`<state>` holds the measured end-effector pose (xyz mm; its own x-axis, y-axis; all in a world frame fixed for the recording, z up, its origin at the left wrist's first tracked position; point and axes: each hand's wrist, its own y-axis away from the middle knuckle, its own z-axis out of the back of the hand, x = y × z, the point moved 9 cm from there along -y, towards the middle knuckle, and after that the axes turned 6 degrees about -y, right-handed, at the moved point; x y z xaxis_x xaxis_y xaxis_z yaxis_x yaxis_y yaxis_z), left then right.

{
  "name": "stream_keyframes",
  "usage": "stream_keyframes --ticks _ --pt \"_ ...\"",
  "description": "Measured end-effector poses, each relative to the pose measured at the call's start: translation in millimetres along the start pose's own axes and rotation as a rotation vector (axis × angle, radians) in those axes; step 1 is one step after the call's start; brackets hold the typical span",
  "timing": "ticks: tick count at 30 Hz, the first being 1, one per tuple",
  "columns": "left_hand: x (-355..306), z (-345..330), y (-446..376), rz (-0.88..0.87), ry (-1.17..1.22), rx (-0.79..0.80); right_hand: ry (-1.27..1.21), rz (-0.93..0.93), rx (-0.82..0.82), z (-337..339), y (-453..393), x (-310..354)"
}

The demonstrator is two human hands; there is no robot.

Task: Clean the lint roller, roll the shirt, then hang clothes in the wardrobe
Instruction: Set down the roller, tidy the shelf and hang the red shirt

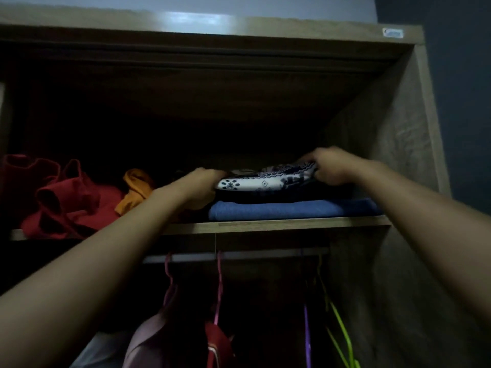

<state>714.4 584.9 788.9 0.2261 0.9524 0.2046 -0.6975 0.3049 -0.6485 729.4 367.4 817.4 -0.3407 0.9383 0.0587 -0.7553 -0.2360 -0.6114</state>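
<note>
A folded white shirt with a dark blue pattern point(265, 179) lies on top of a stack on the wardrobe's upper shelf point(265, 226). Under it are a dark folded garment point(279, 195) and a folded blue one point(292, 209). My left hand point(203, 181) grips the patterned shirt's left end. At the shirt's right end my right hand point(330, 166) holds it from above. Both arms reach up into the dim wardrobe. No lint roller is in view.
Crumpled red clothes point(71, 200) and an orange garment point(135, 188) lie on the shelf's left side. Below the shelf a rail point(239, 254) carries pink hangers point(219, 282), a purple hanger point(307, 335) and a green hanger point(337, 322), with hung clothes. The wardrobe's side wall point(393, 155) stands right.
</note>
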Motion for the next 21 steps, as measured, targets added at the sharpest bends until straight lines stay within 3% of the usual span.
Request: stream_keyframes --ticks 3,8,11,15,17,19,21 --pt "-30.3 -0.4 -8.7 -0.090 0.032 -0.011 0.124 -0.044 -0.071 17.0 7.6 -20.0" --pt "-44.7 -23.2 -7.2 0.012 0.098 0.329 0.318 -0.166 0.191 -15.1 28.0 -28.2" --pt "-25.3 -22.8 -1.3 0.131 0.327 0.465 0.214 -0.224 0.305 -8.7 28.6 -21.2" --pt "-19.6 -5.9 -17.5 0.163 0.475 0.343 -0.250 -0.163 0.102 15.3 1.6 -3.2" --pt "-21.5 -7.6 -25.4 0.201 0.434 0.289 -0.193 -0.130 0.153 -3.8 -13.8 0.7" --pt "-27.2 -22.1 -27.5 0.223 0.356 0.331 -0.064 -0.163 0.301 -39.2 -20.4 -5.5" --pt "-32.7 -39.8 -24.6 0.227 0.286 0.396 0.002 -0.194 0.326 -55.6 -22.2 -14.1"
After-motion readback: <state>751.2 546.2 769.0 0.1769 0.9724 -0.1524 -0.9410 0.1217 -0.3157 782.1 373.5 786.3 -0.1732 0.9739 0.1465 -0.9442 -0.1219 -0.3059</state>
